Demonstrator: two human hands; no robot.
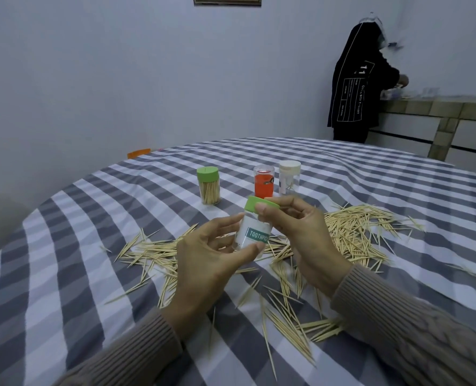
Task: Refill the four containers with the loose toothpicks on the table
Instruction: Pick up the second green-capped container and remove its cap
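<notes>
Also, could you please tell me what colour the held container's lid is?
Light green lid, seen clearly in the head view.

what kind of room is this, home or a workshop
Most likely a home dining or kitchen area. A round table under a striped cloth fills the view, a tiled counter runs along the right wall where another person stands working, and the walls are plain.

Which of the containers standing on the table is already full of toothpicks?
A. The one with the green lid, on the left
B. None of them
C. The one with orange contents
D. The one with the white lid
A: the standing green-lidded container is packed with toothpicks, while the white-lidded container looks nearly empty and the orange container shows no toothpicks that can be made out.
</notes>
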